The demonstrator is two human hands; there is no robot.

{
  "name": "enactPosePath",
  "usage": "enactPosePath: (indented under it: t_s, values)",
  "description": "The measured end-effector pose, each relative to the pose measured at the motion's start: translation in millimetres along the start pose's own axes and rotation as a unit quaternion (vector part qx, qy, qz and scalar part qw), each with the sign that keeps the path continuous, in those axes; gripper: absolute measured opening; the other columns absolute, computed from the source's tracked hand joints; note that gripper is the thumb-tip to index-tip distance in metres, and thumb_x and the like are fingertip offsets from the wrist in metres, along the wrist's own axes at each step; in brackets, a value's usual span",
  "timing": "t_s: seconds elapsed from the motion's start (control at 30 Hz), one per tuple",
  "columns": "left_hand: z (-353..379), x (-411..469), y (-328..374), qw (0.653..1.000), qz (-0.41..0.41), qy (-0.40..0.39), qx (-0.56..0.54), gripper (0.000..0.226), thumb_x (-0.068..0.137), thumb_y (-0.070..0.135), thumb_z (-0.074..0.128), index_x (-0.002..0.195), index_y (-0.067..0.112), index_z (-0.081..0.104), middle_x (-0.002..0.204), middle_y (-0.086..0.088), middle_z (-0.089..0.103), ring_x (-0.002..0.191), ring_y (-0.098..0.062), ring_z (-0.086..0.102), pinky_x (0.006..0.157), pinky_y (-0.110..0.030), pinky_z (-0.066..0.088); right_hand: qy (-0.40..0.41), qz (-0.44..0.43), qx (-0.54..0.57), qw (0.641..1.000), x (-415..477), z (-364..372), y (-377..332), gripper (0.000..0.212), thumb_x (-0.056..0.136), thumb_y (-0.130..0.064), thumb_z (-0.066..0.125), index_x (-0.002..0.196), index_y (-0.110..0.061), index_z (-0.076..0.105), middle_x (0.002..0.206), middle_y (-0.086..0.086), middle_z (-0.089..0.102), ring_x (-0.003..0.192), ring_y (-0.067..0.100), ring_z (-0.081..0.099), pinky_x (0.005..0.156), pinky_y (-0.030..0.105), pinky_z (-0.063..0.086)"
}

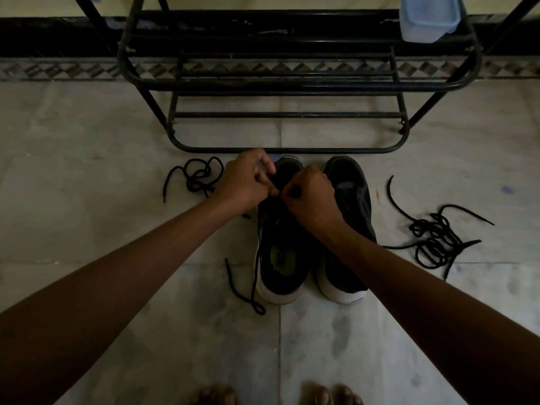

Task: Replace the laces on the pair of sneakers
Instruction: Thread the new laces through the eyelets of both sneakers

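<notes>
Rack: I see a black metal shoe rack (292, 83) standing on the floor by the wall.
Box: pale blue plastic box (428, 17) on its upper right.
Floor: pale stone tiles (87, 127).

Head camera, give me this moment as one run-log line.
left hand + right hand: pinching lace | left sneaker: being laced | right sneaker: unlaced

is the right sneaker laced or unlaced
Unlaced, as far as this dim view shows: the right sneaker has no lace across its tongue, and loose black laces lie tangled on the floor beside it.
</notes>
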State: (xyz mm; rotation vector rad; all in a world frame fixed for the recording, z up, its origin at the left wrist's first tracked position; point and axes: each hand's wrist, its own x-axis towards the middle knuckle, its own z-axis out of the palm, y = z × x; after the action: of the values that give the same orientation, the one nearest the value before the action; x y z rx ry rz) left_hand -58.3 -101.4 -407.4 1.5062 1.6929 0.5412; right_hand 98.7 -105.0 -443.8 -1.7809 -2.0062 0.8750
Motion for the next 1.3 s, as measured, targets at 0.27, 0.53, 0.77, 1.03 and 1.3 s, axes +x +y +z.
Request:
enactPosePath:
  t_s: [0.27, 0.53, 0.77, 1.03, 1.3]
  values:
    - [5, -3, -13, 0.991, -0.097, 0.015, -0.091, 0.014, 0.073, 0.01, 0.089, 0.079, 0.016, 0.077, 0.081, -0.007, 0.075, 0.086, -0.022, 0.073, 0.087, -0.042, 0.062, -0.002, 0.004, -0.039, 0.999, -7, -7, -10, 0.021, 0.086, -0.017, 0.069, 0.071, -0.03, 0.065, 0.112, 0.005, 0.061, 0.111, 0.03, 0.055, 0.088, 0.047, 0.05]
    - [4, -8, -14, 0.999, -0.01, 0.027, 0.015, 0.012, 0.083, 0.01, 0.08, 0.088, 0.021, 0.08, 0.086, 0.004, 0.076, 0.083, -0.008, 0.07, 0.079, -0.028, 0.059, -0.021, 0.003, -0.043, 0.999, -13, -16, -18, 0.013, 0.089, -0.014, 0.064, 0.079, -0.022, 0.062, 0.12, 0.007, 0.05, 0.119, 0.03, 0.042, 0.092, 0.044, 0.035]
    - [9, -15, -17, 0.998, 0.039, 0.044, 0.027, 0.015, 0.085, 0.007, 0.077, 0.096, 0.018, 0.077, 0.086, 0.005, 0.073, 0.075, 0.001, 0.065, 0.066, -0.009, 0.049, -0.023, -0.03, -0.066, 0.997, -12, -14, -15, 0.006, 0.086, -0.012, 0.062, 0.087, -0.017, 0.064, 0.118, 0.007, 0.05, 0.115, 0.03, 0.043, 0.092, 0.045, 0.038]
    - [23, -38, -33, 0.983, 0.151, 0.093, 0.054, 0.026, 0.093, 0.005, 0.065, 0.116, 0.012, 0.074, 0.118, 0.001, 0.063, 0.107, -0.011, 0.061, 0.093, -0.01, 0.045, -0.004, -0.11, -0.06, 0.992, -8, -16, -19, 0.007, 0.08, -0.003, 0.06, 0.085, -0.008, 0.061, 0.11, 0.012, 0.048, 0.088, 0.034, 0.056, 0.072, 0.042, 0.05]
    - [29, -45, -42, 0.96, 0.164, 0.11, 0.2, 0.04, 0.093, 0.034, 0.044, 0.125, 0.028, 0.068, 0.134, 0.005, 0.06, 0.111, -0.023, 0.062, 0.085, -0.046, 0.055, 0.009, -0.18, -0.133, 0.975, -15, -23, -27, 0.011, 0.087, 0.003, 0.052, 0.095, -0.005, 0.055, 0.118, 0.015, 0.044, 0.071, 0.024, 0.043, 0.06, 0.03, 0.034]
